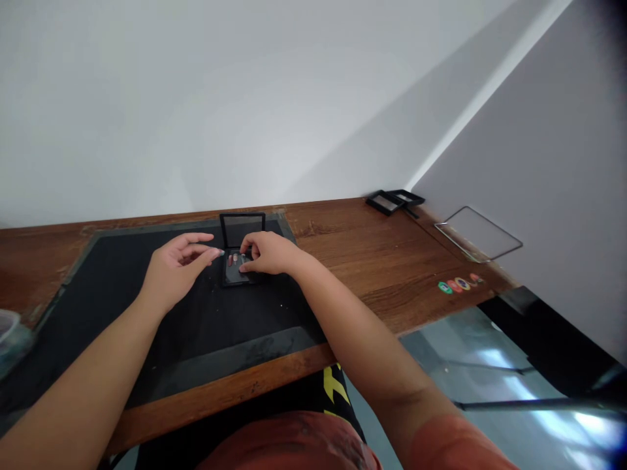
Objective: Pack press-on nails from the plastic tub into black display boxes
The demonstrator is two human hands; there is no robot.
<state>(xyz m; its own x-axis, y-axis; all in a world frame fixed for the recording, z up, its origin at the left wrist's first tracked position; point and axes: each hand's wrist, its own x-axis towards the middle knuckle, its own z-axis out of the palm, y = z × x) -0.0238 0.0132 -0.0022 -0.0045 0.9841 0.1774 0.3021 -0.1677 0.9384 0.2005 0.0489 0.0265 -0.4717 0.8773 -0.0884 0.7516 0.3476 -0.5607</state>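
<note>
A small black case (237,283) lies on the dark mat, its framed see-through lid (243,215) standing up at the back. Several small oval pieces (235,259), shaped like false nails, sit inside it. Just left of the case, my left hand (179,261) pinches a small pale, shiny piece (221,252) between thumb and fingertip, its other fingers loosely extended. My right hand (269,253) reaches over the case's right side. Its thumb and forefinger curve down onto the inside, and whatever sits between those tips is too small to make out.
The black mat (122,287) covers much of the wooden table (343,241). Black framed cases (385,202) stand by the far right corner. Several colourful round stickers (461,284) and a wire frame (490,261) are at the right; a clear tub (12,339) is at the left edge.
</note>
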